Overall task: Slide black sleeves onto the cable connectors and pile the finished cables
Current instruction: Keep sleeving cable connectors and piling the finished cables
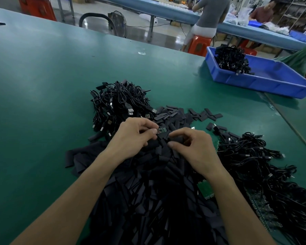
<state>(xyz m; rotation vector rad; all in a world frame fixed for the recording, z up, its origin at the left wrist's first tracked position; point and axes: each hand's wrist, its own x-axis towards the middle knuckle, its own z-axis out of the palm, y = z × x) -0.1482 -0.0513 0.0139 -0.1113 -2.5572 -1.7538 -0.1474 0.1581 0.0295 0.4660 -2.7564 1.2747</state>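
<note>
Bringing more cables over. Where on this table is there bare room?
Bare mat left of the USB cable pile and sleeve heap, and between that pile and the blue bin. Crowded around the left hand, right hand and the right-side cables.

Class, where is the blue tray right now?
In the head view, the blue tray sits far right on the green table, beyond the right hand, holding black cables.

Left hand (132,137) and right hand (193,147) — bare, like both forearms (78,191) — nails (154,131) cut short.
</note>
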